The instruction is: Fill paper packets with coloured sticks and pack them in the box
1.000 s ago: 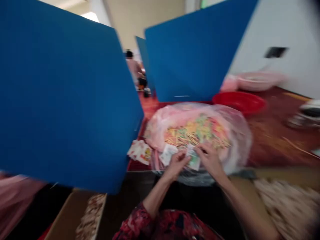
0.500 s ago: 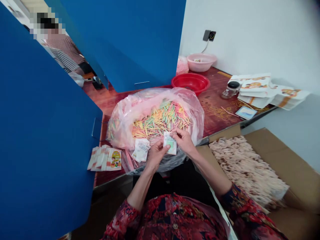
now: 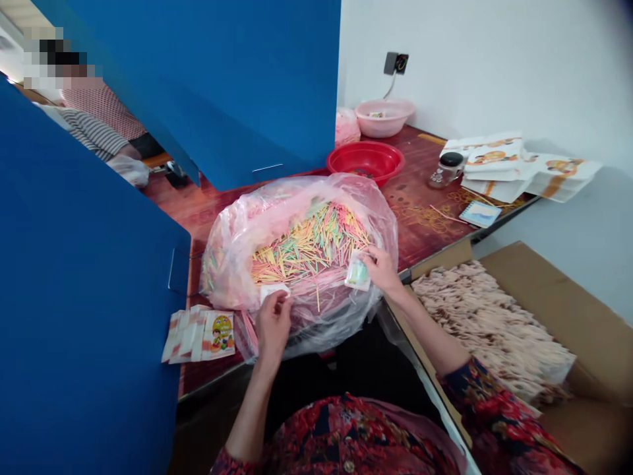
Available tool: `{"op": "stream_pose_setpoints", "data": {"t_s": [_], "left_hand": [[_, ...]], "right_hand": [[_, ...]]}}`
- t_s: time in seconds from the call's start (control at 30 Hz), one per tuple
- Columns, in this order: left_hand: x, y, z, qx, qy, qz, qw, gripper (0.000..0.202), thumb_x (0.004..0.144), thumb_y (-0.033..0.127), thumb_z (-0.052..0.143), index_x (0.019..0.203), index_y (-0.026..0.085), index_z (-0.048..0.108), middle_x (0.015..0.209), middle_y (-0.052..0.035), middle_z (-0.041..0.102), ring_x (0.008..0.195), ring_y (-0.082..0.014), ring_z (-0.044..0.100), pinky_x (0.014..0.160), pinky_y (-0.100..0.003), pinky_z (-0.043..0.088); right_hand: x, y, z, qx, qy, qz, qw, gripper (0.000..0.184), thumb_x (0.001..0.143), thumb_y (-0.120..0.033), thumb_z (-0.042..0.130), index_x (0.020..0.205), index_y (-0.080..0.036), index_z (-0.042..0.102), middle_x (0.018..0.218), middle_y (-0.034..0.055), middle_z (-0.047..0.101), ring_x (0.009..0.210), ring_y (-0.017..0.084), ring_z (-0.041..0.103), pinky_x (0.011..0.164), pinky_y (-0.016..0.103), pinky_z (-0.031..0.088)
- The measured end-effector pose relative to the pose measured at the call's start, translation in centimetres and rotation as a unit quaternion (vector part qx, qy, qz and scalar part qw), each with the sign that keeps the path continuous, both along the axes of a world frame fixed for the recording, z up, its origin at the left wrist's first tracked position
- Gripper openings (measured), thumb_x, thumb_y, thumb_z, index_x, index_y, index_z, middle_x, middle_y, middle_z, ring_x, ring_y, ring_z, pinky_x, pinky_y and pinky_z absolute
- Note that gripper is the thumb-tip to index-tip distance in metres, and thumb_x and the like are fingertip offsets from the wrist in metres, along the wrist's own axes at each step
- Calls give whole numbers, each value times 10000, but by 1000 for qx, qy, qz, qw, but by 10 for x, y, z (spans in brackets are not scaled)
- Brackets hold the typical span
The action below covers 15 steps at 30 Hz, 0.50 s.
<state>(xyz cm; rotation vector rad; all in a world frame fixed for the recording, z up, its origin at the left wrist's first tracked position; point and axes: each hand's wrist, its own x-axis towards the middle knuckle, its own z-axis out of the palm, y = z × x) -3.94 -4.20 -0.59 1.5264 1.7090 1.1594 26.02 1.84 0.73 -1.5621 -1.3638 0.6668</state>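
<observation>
Grip: right hand (image 3: pixel 382 272) pinches a small green-printed packet (image 3: pixel 358 274) between thumb and fingers; left hand (image 3: pixel 273 328) curls around a white packet (image 3: pixel 273 291), only its top edge showing.
Hands: both over the mouth of the bag, well apart.
Bag: clear plastic bag (image 3: pixel 231 264) lined pink, straight ahead at 12 o'clock from the hands, heaped with pastel sticks (image 3: pixel 309 247).
Around the bag: printed paper packets (image 3: pixel 198 336) at 8 o'clock, touching it; red plastic bowl (image 3: pixel 366 161) at 1 o'clock; cardboard box (image 3: pixel 554 297) of pale sticks (image 3: pixel 489 323) at 4 o'clock.

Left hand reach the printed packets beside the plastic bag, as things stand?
Likely yes: the left hand is close to the printed packets, and only a fold of the plastic bag lies between them.
</observation>
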Motion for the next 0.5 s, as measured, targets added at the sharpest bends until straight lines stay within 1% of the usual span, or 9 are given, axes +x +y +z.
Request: {"op": "stream_pose_setpoints", "data": {"t_s": [0.03,0.1,0.2,0.27,0.37,0.4,0.5], "left_hand": [[-11,-1,-1,15,67,19,997,319,862,428,632,1017,173,744,931,-66,704,764,-178,612,797,-339,516],[-28,-5,-4,30,182,44,982,312,880,393,627,1052,173,764,992,-93,688,865,-222,624,873,-379,512],[-38,-8,-8,19,289,56,955,346,906,385,634,1148,174,765,1047,-124,657,998,-288,617,928,-422,503],[-37,-7,-10,10,324,59,944,366,922,390,635,1203,186,749,1063,-124,643,1033,-302,607,935,-425,500],[-35,-4,-12,2,339,66,939,373,937,390,627,1236,193,731,1074,-117,641,1052,-296,604,935,-406,497],[-35,-3,-12,0,337,69,939,377,942,394,620,1241,189,726,1076,-115,642,1048,-293,605,931,-400,496],[-39,0,-16,6,331,72,941,403,958,431,591,1249,181,714,1074,-114,651,1037,-284,610,920,-386,492]], "right_hand": [[5,4,-3,2,-16,-5,1000,222,831,-375,541,799,-183,646,716,19,635,673,166,547,651,279,405],[10,8,-10,6,-57,-7,998,223,858,-339,522,870,-173,671,818,51,689,767,194,603,736,304,444],[10,9,-18,-8,-157,-17,987,236,874,-265,519,972,-152,701,991,113,715,943,247,632,875,364,450],[7,9,-21,-20,-236,-48,970,272,882,-246,542,1061,-144,720,1091,148,696,1038,287,605,925,406,426],[1,13,-20,-4,-317,-82,945,304,916,-241,563,1158,-164,730,1198,160,654,1114,314,557,950,434,390],[-1,15,-19,6,-329,-77,941,291,930,-233,557,1152,-170,734,1200,154,647,1119,310,551,953,432,384],[-12,25,-18,29,-334,-29,942,258,967,-200,525,1101,-177,744,1139,132,657,1117,287,549,990,428,373]]}}
